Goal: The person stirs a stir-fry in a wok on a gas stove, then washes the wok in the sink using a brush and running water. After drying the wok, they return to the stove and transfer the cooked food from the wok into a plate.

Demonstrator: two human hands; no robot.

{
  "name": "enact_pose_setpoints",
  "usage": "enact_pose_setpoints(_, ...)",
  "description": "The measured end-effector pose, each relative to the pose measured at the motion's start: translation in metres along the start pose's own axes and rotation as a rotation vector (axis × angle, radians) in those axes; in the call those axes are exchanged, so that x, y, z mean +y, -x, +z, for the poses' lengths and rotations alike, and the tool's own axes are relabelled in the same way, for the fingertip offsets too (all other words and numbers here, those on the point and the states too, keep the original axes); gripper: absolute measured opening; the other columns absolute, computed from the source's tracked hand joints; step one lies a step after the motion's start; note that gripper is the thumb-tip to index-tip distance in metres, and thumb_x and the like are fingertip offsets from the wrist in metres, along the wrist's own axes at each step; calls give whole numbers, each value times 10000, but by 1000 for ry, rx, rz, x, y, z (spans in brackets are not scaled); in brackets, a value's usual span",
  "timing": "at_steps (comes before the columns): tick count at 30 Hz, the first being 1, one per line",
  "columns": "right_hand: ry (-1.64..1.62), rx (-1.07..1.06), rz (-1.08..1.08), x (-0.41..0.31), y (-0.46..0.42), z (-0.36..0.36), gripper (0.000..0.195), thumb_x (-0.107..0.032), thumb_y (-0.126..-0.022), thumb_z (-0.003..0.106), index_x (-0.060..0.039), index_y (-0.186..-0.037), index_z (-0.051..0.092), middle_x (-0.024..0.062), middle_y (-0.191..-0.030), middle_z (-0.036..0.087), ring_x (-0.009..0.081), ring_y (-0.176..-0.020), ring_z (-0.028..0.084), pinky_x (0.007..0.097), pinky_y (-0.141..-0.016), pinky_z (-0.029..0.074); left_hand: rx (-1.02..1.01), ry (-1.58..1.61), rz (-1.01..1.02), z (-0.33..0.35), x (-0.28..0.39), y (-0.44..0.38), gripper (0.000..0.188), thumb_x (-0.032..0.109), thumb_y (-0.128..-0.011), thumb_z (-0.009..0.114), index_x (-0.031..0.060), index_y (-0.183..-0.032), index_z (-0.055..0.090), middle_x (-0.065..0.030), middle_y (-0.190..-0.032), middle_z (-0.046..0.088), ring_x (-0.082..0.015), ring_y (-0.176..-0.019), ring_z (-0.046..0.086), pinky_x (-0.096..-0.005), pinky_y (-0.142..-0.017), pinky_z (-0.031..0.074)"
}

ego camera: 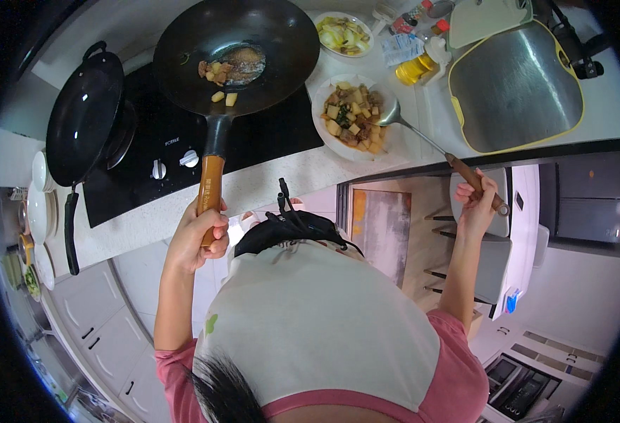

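My left hand (199,235) grips the wooden handle of a dark wok (283,58). Inside the wok lie a small heap of meat and potato cubes (215,71), two loose potato cubes and a film of brown sauce. My right hand (476,201) holds a metal ladle (421,136) by the end of its wooden handle. The ladle's bowl rests at the right side of a white plate (327,138). Diced potato, meat and some greens (349,116) fill that plate, in brown sauce.
A second black pan (85,116) sits on the left of the black gas cooktop (267,140). Behind the plate stand a dish of sliced vegetables (344,36) and an oil bottle (414,69). A yellow-rimmed metal cutting board (516,90) lies on the right. White dishes (40,211) stand far left.
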State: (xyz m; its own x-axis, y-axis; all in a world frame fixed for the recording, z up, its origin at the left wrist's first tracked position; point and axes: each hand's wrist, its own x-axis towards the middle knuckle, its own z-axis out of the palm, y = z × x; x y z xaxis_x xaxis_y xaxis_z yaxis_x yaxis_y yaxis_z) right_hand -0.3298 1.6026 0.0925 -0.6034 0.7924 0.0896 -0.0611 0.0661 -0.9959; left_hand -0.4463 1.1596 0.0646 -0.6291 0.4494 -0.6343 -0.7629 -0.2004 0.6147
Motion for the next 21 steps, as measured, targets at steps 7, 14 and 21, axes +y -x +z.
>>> enact_pose_setpoints(7, 244, -52, -247, -15, 18, 15, 223, -171, -958, 450, 17, -1050, 524, 167, -711, 602, 202, -552, 608, 304, -486, 534, 41, -11, 3, 1, -1, 0, 258, 50, -740, 534, 41, -961, 402, -20, -565, 403, -79, -353, 335, -214, -306, 202)
enact_pose_setpoints(14, 46, 142, -142, -39, 4, 18, 309, -260, -929, 477, 23, -1030, 549, 140, -645, 614, 158, -472, 581, 253, -402, 489, 16, 19, 0, -2, -2, 0, 266, 59, -761, 545, 51, -984, 401, -15, -572, 403, -75, -359, 335, -208, -312, 215)
enact_pose_setpoints(21, -76, -130, -59, -52, -19, 102, 298, -274, -914, 515, -13, -1043, 577, 102, -646, 621, 146, -514, 596, 253, -445, 486, -55, 59, -25, -6, -1, 2, 256, 31, -763, 549, 47, -960, 385, -30, -578, 412, -96, -381, 356, -225, -325, 224)
